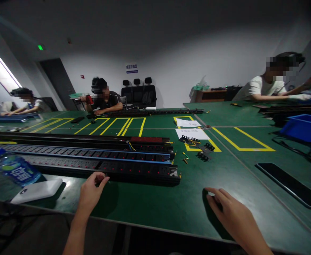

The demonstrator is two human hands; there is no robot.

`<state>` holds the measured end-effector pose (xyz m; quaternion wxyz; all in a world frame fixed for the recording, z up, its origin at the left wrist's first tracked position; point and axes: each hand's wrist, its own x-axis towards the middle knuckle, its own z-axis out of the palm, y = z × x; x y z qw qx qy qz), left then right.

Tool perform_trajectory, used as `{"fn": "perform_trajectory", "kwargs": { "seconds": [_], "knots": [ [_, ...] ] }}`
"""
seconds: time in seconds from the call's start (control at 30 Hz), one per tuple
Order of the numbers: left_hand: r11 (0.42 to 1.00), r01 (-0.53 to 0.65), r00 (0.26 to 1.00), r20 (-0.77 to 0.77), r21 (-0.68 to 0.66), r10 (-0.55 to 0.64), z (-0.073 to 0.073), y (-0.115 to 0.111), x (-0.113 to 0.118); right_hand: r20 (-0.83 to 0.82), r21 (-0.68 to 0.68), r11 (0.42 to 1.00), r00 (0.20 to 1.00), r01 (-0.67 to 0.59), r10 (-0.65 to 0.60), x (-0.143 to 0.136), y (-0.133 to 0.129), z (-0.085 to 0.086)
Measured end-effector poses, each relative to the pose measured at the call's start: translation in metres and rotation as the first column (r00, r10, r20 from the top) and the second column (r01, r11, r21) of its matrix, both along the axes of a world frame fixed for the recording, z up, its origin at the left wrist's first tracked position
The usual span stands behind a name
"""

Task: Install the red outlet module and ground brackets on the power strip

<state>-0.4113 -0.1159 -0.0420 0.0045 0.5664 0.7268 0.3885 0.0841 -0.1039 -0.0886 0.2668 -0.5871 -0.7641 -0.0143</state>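
Note:
My left hand (93,189) is closed in a pinch at the near edge of the closest black power strip (134,170). A small dark bit shows at its fingertips, too small to name. My right hand (231,212) hovers low over or rests on the green table (158,205), to the right of the strip's end; I cannot tell which. Its fingers are loosely bent, thumb and index tips slightly apart, with nothing visible between them. Behind the closest strip lie a blue-edged power strip (91,152) and long black rails (73,139). Red dots mark the sockets.
Black brackets (205,152), yellow-green wires (185,157) and paper sheets (192,134) lie beyond the strips. A phone (290,184) and blue bin (304,129) are right; a bottle (17,168) and white power bank (38,191) left. Co-workers (105,99) sit around the table.

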Motion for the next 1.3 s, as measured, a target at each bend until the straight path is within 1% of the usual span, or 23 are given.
{"fn": "perform_trajectory", "kwargs": {
  "seconds": [0.17,0.23,0.3,0.4,0.5,0.67,0.87,0.93,1.0,1.1,1.3],
  "knots": [
    [0.997,-0.079,0.994,0.074,0.007,0.078,-0.004,0.000,-0.001,0.033,-0.001,1.000,0.999,-0.014,0.014,0.002,-0.001,0.000],
    [0.994,-0.108,0.989,0.108,0.020,0.105,-0.003,0.000,0.001,0.033,-0.008,1.000,0.999,-0.018,0.019,0.003,-0.001,-0.001],
    [0.993,-0.117,0.987,0.110,0.018,0.114,-0.001,-0.001,0.003,0.035,-0.017,1.000,0.999,-0.019,0.019,0.003,-0.001,-0.001],
    [0.994,-0.107,0.993,0.057,-0.005,0.107,0.003,-0.003,0.004,0.037,-0.017,1.000,0.999,-0.018,0.018,0.002,-0.001,-0.001],
    [0.995,-0.103,0.994,0.031,-0.002,0.103,0.003,-0.002,0.004,0.034,-0.014,1.000,0.999,-0.017,0.017,0.002,-0.001,-0.001],
    [0.999,-0.054,0.997,0.063,0.006,0.053,-0.002,0.001,0.000,0.034,-0.004,1.000,0.999,-0.024,0.024,0.003,0.000,0.001],
    [0.999,-0.035,0.997,0.062,-0.007,0.036,-0.006,0.003,-0.002,0.032,0.001,1.000,0.999,-0.025,0.025,0.003,0.000,0.000],
    [1.000,-0.009,0.999,0.048,0.012,0.009,-0.006,0.003,-0.002,0.027,0.000,1.000,0.999,-0.026,0.026,0.002,0.000,0.000],
    [0.998,0.023,0.999,0.036,0.060,-0.025,-0.007,0.004,-0.002,0.023,0.000,1.000,0.999,-0.023,0.023,0.002,-0.001,0.001],
    [0.993,0.046,0.998,0.040,0.107,-0.050,-0.007,0.005,-0.002,0.023,0.003,1.000,1.000,-0.016,0.016,0.001,-0.001,0.002],
    [0.998,0.039,0.998,0.037,0.043,-0.040,-0.007,0.006,-0.002,0.028,0.007,1.000,0.999,-0.017,0.017,0.001,0.000,0.003]
  ]
}}
